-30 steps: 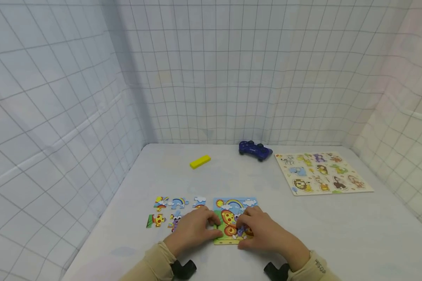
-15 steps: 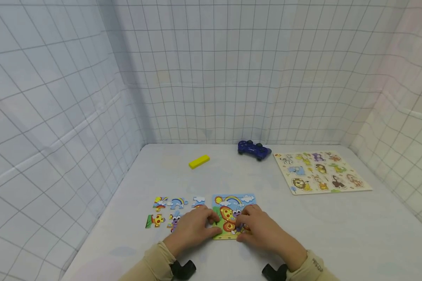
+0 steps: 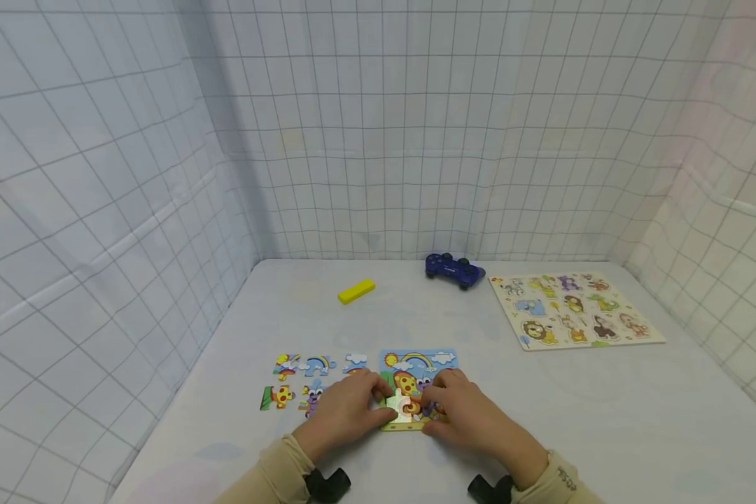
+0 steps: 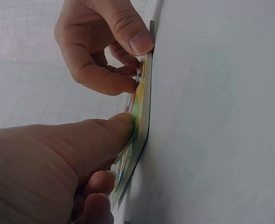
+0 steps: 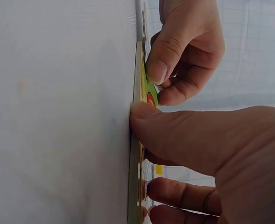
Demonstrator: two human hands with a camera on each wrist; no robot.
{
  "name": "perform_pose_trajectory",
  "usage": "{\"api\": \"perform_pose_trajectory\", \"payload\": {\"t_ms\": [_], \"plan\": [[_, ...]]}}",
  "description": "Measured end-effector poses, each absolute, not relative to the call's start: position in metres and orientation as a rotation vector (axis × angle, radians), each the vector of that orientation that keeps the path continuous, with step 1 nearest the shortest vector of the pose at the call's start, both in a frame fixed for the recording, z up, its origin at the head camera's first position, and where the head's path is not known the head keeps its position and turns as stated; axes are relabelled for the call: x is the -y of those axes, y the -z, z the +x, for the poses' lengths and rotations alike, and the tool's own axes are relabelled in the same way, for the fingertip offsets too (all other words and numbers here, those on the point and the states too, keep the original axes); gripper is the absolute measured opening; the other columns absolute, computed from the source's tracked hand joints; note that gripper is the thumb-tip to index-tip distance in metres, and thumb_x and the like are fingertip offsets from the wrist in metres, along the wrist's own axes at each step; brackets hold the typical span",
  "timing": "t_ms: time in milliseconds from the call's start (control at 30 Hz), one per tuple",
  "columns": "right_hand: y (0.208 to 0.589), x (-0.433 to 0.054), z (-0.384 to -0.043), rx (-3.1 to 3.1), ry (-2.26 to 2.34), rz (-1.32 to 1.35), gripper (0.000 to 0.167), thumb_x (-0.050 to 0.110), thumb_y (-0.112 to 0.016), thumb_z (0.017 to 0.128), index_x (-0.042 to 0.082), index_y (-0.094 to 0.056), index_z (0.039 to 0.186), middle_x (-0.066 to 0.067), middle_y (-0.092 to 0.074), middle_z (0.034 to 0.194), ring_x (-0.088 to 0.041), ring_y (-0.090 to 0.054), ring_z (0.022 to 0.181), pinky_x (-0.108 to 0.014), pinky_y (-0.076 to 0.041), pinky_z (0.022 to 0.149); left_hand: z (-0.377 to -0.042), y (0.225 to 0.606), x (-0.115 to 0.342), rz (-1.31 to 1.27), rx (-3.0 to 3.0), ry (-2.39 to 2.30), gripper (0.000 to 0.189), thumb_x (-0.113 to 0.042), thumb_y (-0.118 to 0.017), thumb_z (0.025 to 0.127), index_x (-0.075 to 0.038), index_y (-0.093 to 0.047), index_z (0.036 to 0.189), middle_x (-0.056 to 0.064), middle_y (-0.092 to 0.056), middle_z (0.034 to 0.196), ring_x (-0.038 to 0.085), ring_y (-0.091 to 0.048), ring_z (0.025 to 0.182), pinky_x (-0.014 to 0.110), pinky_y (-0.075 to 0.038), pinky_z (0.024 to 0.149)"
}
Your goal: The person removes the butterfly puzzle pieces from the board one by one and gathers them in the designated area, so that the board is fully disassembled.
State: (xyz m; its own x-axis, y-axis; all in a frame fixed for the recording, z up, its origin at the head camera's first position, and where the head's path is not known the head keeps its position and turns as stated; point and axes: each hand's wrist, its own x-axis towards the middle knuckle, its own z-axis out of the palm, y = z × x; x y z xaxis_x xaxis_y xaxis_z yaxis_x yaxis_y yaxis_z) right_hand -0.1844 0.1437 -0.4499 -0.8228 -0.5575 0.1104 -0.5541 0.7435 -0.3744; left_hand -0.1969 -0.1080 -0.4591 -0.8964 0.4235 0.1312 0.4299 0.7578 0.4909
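No legible txt (R cuff (image 3: 557, 479) print blurry)

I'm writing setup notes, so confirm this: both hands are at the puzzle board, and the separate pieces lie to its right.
Wrong side: the separate pieces lie left of the puzzle board, per the head view. The left hand and right hand are at it, as stated.

Grid-patterned sheeting (image 3: 378, 140) around a white tabletop (image 3: 579, 406) marks this as a booth

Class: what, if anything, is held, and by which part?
The left hand holds the glinting puzzle piece by its left side; whether the right hand grips the board can't be told.
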Motion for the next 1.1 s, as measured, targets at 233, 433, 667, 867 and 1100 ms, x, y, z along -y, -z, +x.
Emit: {"api": "perform_pose_trajectory", "payload": {"t_ms": [233, 433, 667, 867, 1100], "plan": [[0.45, -0.143, -0.185, -2.933, 0.618, -0.942, 0.017, 0.033, -0.083, 0.087, 0.027, -0.07, 0.097, 0.009, -0.049, 0.099, -0.012, -0.043, 0.098, -0.031, -0.037, 0.076, -0.199, 0.459, 0.106, -0.681, 2.934, 0.857, 0.021, -0.041, -0.081, 0.087, -0.03, -0.069, 0.101, -0.016, -0.065, 0.095, 0.0, -0.057, 0.079, 0.024, -0.044, 0.064], [0.449, -0.143, -0.184, -2.929, 0.631, -0.95, 0.017, 0.033, -0.083, 0.087, 0.026, -0.069, 0.096, 0.008, -0.05, 0.098, -0.013, -0.043, 0.097, -0.031, -0.037, 0.077, -0.202, 0.462, 0.104, -0.585, 2.912, 1.036, 0.006, -0.036, -0.073, 0.095, -0.031, -0.071, 0.095, -0.017, -0.066, 0.088, 0.001, -0.053, 0.07, 0.024, -0.043, 0.061], [0.448, -0.143, -0.185, -2.925, 0.625, -0.948, 0.018, 0.034, -0.083, 0.087, 0.027, -0.069, 0.097, 0.008, -0.049, 0.099, -0.013, -0.043, 0.096, -0.031, -0.037, 0.077, -0.204, 0.459, 0.108, -0.515, 2.805, 1.371, 0.01, -0.031, -0.072, 0.098, -0.022, -0.074, 0.096, -0.013, -0.068, 0.085, 0.005, -0.058, 0.074, 0.024, -0.048, 0.066], [0.451, -0.143, -0.185, -2.927, 0.617, -0.941, 0.018, 0.035, -0.082, 0.088, 0.028, -0.069, 0.097, 0.009, -0.048, 0.098, -0.012, -0.042, 0.096, -0.031, -0.037, 0.076, -0.206, 0.45, 0.113, -0.459, 2.82, 1.439, 0.012, -0.029, -0.071, 0.099, -0.018, -0.072, 0.099, -0.008, -0.069, 0.089, 0.009, -0.06, 0.078, 0.026, -0.049, 0.066], [0.45, -0.142, -0.184, -2.92, 0.634, -0.929, 0.018, 0.034, -0.082, 0.088, 0.027, -0.069, 0.096, 0.009, -0.048, 0.098, -0.012, -0.041, 0.096, -0.03, -0.036, 0.076, -0.205, 0.448, 0.117, -0.415, 2.802, 1.506, 0.013, -0.028, -0.072, 0.098, -0.015, -0.072, 0.099, -0.005, -0.07, 0.088, 0.012, -0.061, 0.075, 0.027, -0.051, 0.059]]}}
